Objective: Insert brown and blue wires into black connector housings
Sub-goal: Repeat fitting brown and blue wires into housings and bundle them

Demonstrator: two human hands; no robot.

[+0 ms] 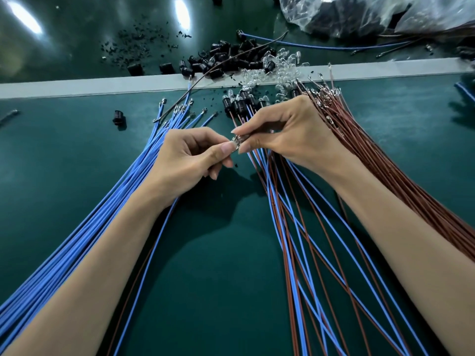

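Note:
My left hand (191,156) and my right hand (288,133) meet at the middle of the green mat, both pinching a small clear bulb (237,141) between thumb and fingertips. A blue wire and a brown wire (144,273) trail from under my left hand toward me. A bundle of blue wires (102,217) fans out on the left, a bundle of brown wires (385,160) on the right. Finished pairs of blue and brown wires (290,227) lie between my arms, ending in black connector housings (240,105) just beyond my hands.
Loose black housings (226,57) and clear bulbs (280,62) are heaped past a grey strip (77,86). One lone housing (118,118) stands at left. A clear plastic bag (359,14) lies at the far right. Black crumbs (136,44) scatter at the back.

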